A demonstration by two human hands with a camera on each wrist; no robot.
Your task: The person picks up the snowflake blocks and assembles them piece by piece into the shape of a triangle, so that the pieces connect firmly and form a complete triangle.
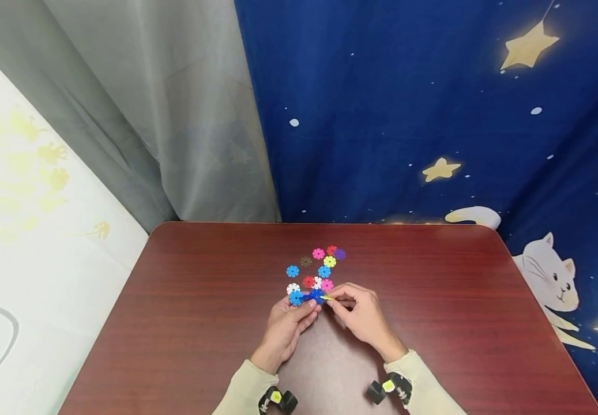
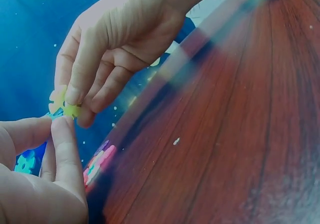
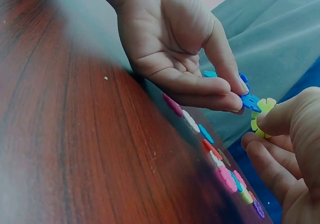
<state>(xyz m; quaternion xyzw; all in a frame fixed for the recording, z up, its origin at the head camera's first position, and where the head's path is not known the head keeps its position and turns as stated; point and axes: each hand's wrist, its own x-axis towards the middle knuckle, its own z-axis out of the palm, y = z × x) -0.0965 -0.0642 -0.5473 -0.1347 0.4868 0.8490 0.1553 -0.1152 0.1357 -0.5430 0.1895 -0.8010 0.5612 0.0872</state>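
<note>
My left hand [image 1: 289, 325] pinches a dark blue notched disc [image 1: 316, 296] between thumb and fingers. A lighter blue disc [image 1: 296, 298] stands out to the left of it, over the same hand. From the right, my right hand [image 1: 363, 316] pinches a yellow notched disc [image 3: 267, 104] by its edge with thumb and forefinger. In the right wrist view, the yellow disc stands edge to edge with the blue one, the two meeting at their notches. Fingers cover part of both discs.
Loose notched discs lie on the dark red table [image 1: 200, 323] just beyond the hands, among them a red one [image 1: 308, 282], a pink one [image 1: 318, 253], a brown one [image 1: 305, 261] and a purple one [image 1: 339, 254]. Curtains [image 1: 361, 115] hang behind the table's far edge.
</note>
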